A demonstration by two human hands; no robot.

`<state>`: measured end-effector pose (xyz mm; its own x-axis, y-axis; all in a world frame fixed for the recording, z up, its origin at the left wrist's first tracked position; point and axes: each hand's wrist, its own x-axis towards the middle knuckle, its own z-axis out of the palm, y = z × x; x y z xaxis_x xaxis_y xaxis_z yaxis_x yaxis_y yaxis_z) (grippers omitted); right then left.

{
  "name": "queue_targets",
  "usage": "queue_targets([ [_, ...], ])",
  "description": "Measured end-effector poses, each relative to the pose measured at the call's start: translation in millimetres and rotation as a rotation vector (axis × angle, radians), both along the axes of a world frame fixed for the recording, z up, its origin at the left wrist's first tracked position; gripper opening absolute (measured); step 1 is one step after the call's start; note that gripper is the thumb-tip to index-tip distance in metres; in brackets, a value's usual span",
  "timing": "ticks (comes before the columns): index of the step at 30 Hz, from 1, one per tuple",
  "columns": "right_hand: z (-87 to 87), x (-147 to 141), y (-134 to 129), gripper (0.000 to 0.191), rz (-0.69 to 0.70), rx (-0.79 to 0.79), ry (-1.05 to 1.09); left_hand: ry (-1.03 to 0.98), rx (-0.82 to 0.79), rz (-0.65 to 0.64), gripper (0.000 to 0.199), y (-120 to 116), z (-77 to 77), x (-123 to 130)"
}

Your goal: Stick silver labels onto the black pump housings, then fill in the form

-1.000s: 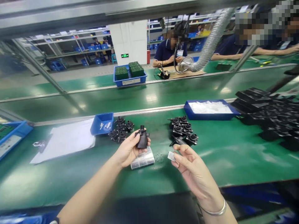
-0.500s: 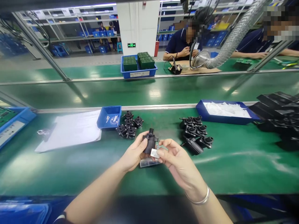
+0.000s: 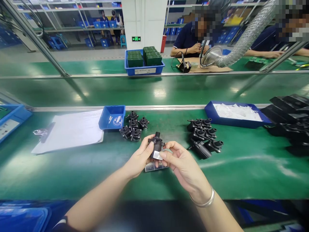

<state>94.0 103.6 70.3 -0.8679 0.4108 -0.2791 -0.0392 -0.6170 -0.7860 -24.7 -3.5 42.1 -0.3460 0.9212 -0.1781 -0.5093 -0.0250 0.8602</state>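
Observation:
My left hand [image 3: 140,156] is closed around a small black pump [image 3: 156,143], its spout pointing up and its ribbed body facing me. A white label [image 3: 157,155] lies against the lower front of the body. The thumb of my right hand [image 3: 180,162] is on the label's right edge, with the fingers curled at the pump's right side. Partly hidden below both hands, a clear plastic case or sheet [image 3: 151,167] rests on the table. Several similar black pumps [image 3: 133,124] stand to the left, and another group [image 3: 202,133] is at the right, one lying on its side.
A clipboard with white paper [image 3: 72,130] and a blue bin with small white parts [image 3: 111,118] are at the left. A blue tray of white pieces [image 3: 238,114] stands at the back right, near stacked black parts [image 3: 289,122]. Across the bench, a person [image 3: 190,42] works.
The label, tilted out at the pump's lower edge before, now sits flatter and higher against its body. My right thumb moved with it. The whole view shifted slightly.

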Motion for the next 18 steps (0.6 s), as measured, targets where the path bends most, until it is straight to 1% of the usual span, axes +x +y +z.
queue_targets([
  [6,0.0,-0.4,0.5,0.031,0.006,0.000,-0.006,0.026,-0.009,-0.019,0.049,-0.9,0.5,0.1],
  [12,1.5,-0.5,-0.2,0.034,0.000,0.000,-0.024,0.018,-0.019,-0.007,0.049,-1.8,1.5,0.9],
  [18,1.9,-0.8,-1.8,0.033,-0.015,0.016,-0.029,0.028,-0.008,-0.011,0.048,-2.7,1.3,1.0],
])
